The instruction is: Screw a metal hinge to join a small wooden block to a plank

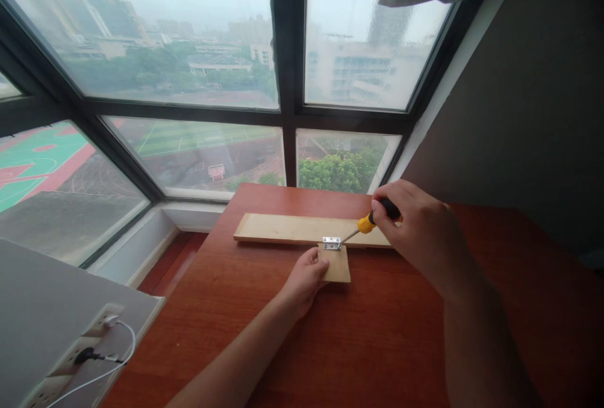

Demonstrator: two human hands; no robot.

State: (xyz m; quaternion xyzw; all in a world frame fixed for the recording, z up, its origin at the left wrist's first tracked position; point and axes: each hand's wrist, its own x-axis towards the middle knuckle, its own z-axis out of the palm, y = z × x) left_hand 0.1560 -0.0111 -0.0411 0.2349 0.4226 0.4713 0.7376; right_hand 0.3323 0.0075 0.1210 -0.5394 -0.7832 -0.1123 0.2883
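R hand [419,225] gripping screwdriver [372,220] w/ tip on hinge [331,243], L hand [304,276] pinning small wood piece [336,264] vs long board [302,229]; screwing looks mid-way, can't tell screws seated.

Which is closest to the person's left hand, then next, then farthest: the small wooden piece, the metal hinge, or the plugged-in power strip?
1. Small wooden piece: touching the left hand, at its right.
2. Metal hinge: just beyond the fingers.
3. Power strip: far off at lower left.
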